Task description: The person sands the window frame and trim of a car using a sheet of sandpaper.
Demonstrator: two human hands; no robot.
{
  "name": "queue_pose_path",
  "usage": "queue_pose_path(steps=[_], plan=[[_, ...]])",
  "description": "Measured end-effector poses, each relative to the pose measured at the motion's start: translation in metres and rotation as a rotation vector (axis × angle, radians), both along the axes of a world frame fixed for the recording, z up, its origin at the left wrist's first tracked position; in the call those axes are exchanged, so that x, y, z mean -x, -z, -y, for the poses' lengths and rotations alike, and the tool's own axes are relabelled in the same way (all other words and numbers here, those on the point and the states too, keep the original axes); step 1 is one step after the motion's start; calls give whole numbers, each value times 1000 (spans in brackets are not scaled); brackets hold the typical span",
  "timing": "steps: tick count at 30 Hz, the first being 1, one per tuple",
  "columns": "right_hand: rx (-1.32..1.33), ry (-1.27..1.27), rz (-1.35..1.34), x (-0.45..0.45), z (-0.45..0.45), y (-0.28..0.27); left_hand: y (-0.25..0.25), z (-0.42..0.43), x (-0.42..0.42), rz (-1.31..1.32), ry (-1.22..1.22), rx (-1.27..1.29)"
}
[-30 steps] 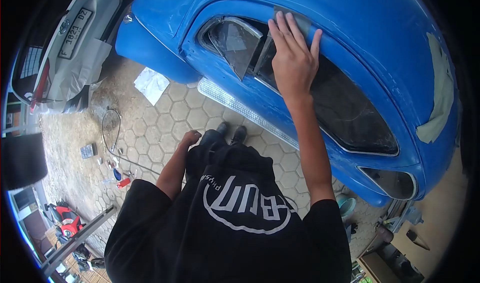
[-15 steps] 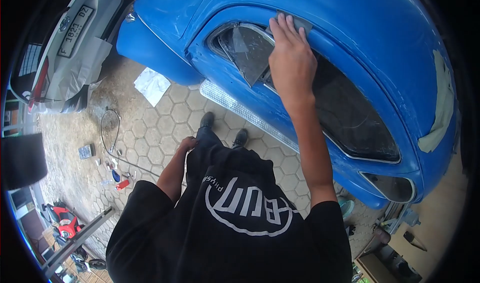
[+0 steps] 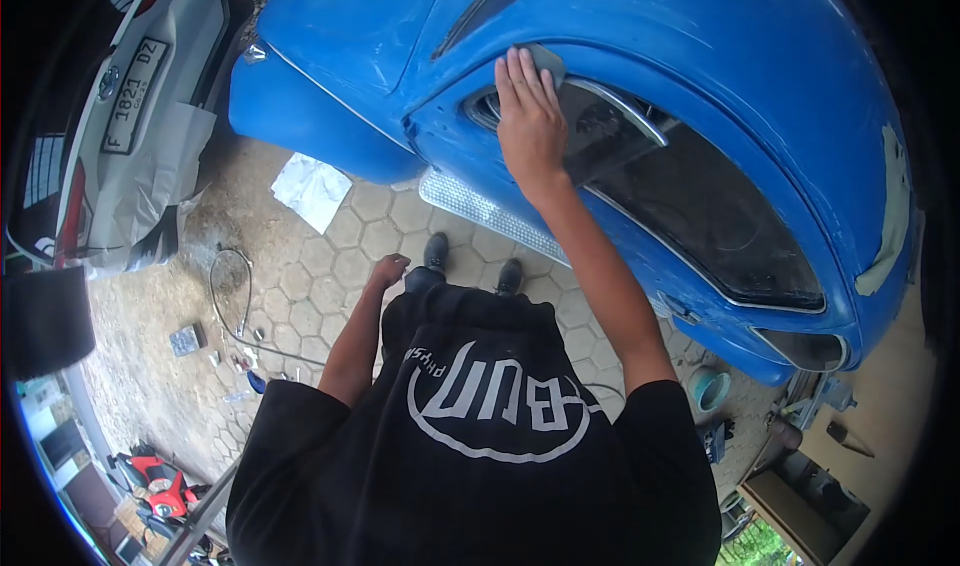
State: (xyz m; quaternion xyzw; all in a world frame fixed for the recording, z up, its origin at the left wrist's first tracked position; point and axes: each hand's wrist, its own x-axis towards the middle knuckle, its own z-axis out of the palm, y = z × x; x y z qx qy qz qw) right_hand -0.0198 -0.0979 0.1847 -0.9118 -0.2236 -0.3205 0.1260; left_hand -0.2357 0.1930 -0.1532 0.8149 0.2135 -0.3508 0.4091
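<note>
My right hand [image 3: 530,116] presses a grey piece of sandpaper [image 3: 547,62] flat against the blue car [image 3: 640,16], on the door frame above the front corner of the side window. The fingers lie together over the sheet, and its grey edge shows beyond them. Below them is the dark window glass [image 3: 720,206], with a bright trim strip [image 3: 640,121] slanting across its upper part. My left hand [image 3: 392,270] hangs low beside my body, near my shoes, its fingers loosely bent and no object visible in it.
A light car [image 3: 120,156] stands at the left. White paper [image 3: 311,192] lies on the paving by the blue fender. A hose [image 3: 250,286], a small box [image 3: 186,341] and a bowl [image 3: 709,390] are on the ground. Masking paper [image 3: 890,216] hangs on the blue body.
My right hand and the sandpaper have slid along the door frame toward the car's front. My left hand has come away from my trousers. The view has shifted slightly.
</note>
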Motion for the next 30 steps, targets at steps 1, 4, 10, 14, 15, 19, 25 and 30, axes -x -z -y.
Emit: queue_pose_path(steps=[1, 4, 10, 14, 15, 19, 25, 30], plan=[[-43, 28, 39, -1, -7, 9, 0, -13, 0, 16, 6, -6], [-86, -21, 1, -5, -23, 49, 12, -55, 9, -89, -62, 36], [-61, -140, -268, 2, -41, 162, 45, -129, 38, -8, 734, -218], [6, -72, -348, 15, -32, 190, 41, -145, 40, -79, 488, -158], [14, -73, -363, 16, -30, 187, 43, -145, 41, -104, 386, -130], [4, -54, -434, 29, -21, 192, 60, -151, 38, 93, 383, -90], [-88, -19, -472, 37, -17, 177, 64, -136, 1, 214, 367, 42], [-203, 106, -518, 69, 10, 177, -24, -70, -91, 59, -102, 292]])
